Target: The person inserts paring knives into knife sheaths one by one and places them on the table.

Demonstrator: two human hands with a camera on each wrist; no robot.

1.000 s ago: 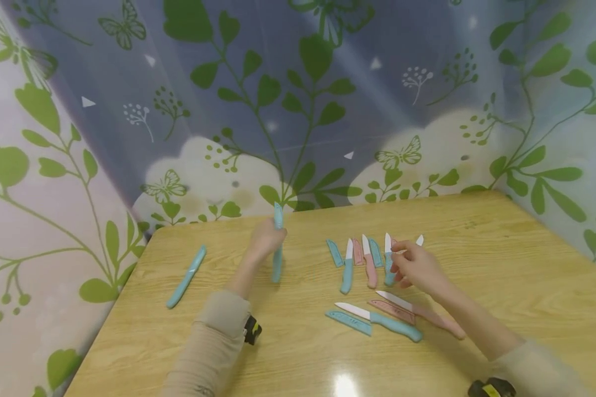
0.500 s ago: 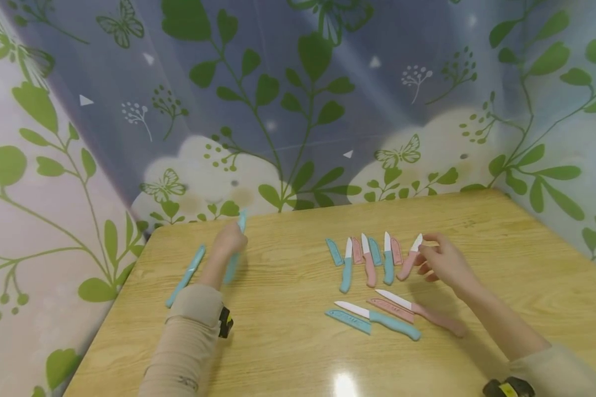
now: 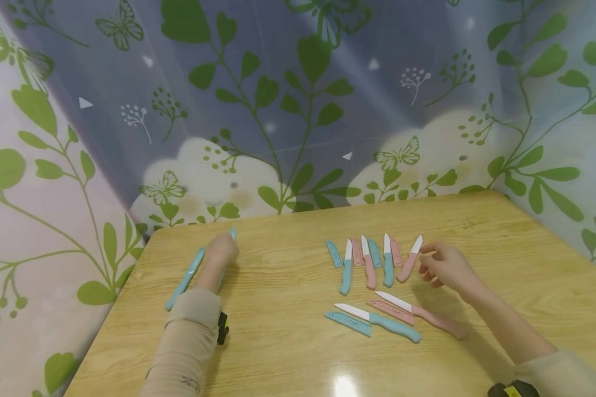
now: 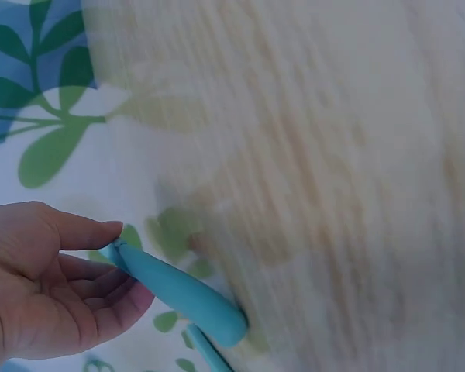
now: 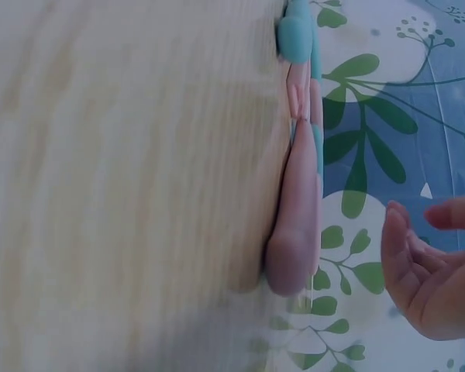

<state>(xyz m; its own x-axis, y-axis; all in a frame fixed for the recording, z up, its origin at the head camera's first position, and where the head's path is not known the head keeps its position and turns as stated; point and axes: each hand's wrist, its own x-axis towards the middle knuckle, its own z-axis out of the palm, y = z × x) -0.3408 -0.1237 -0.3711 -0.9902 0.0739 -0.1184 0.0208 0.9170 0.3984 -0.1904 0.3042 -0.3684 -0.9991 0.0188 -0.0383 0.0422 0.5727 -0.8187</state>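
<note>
My left hand [image 3: 222, 251] pinches a blue sheathed paring knife [image 4: 190, 298] between thumb and fingers, close over the table's left part. In the head view the hand hides most of it; only its tip and a sliver below show. Another blue sheathed knife [image 3: 185, 278] lies slanted just left of that hand. My right hand [image 3: 447, 267] hovers with loosely bent fingers and nothing in them, right of a bare pink-handled knife [image 3: 410, 259]. The right wrist view shows this hand [image 5: 442, 267] apart from a pink handle [image 5: 291, 248] on the table.
Left of the pink knife, white-bladed knives, blue [image 3: 346, 270], pink [image 3: 370, 264] and blue [image 3: 388, 262], alternate with sheaths such as the pink sheath [image 3: 396, 252]. In front lie a blue knife [image 3: 394, 327] and pink knife [image 3: 437, 321] beside their sheaths. Patterned cloth [image 3: 278, 110] backs the wooden table [image 3: 278, 353].
My left hand has carried the blue sheathed knife leftward and lowered it beside the other one. My right hand has moved right, off the row of knives, uncovering the pink one.
</note>
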